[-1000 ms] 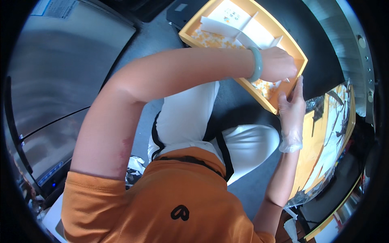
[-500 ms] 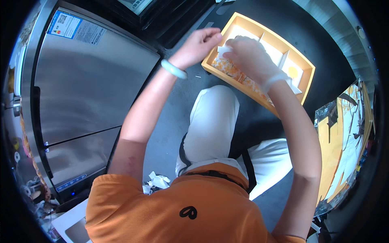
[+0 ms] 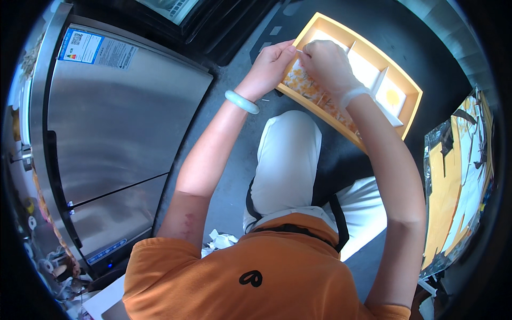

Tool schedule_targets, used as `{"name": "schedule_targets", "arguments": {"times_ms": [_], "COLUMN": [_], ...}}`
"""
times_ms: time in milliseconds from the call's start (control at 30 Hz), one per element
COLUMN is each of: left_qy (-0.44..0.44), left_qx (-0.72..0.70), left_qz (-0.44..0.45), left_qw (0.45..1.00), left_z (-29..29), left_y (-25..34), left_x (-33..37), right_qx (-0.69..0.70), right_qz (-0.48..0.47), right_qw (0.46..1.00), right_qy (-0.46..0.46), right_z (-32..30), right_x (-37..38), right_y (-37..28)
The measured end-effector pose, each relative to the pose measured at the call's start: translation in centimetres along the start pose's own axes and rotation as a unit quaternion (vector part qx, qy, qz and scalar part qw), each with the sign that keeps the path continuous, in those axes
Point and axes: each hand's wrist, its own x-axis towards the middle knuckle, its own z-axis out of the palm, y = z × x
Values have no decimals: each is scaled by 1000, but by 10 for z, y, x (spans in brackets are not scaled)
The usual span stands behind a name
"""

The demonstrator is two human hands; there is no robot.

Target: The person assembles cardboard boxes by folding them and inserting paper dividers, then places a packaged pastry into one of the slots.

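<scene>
While yellow compartment tray (image 3: 410, 109) is clamped by left grip (image 3: 273, 63), white divider (image 3: 392, 117) should be seated straight; right grip (image 3: 329, 66) can't be told.

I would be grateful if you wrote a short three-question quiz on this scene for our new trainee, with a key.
1. Open question: On which of the wearer's arms is the pale green bangle?
2. True or false: The steel-coloured appliance stands at the picture's left of the yellow box.
3. Fill in the missing word: The right hand, reaching into the box, wears a see-through ____.

Key:
1. The left
2. True
3. Glove
</scene>
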Motion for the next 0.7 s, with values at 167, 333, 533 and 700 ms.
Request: {"name": "schedule_targets", "arguments": {"times_ms": [167, 333, 533, 700], "left_qy": [2, 14, 45, 51], "left_qx": [15, 78, 43, 64], "left_qz": [23, 17, 23, 27], "left_qw": [1000, 997, 998, 996], "left_z": [2, 10, 18, 29], "left_y": [-4, 0, 4, 7], "left_x": [-1, -4, -12, -18], "right_qx": [-19, -41, -53, -156], "right_qz": [20, 4, 22, -89], "right_qw": [1000, 999, 997, 984], "right_qy": [7, 5, -42, -14], "right_z": [-2, 2, -15, -11], "right_x": [-1, -3, -11, -20], "right_y": [-5, -3, -5, 6]}}
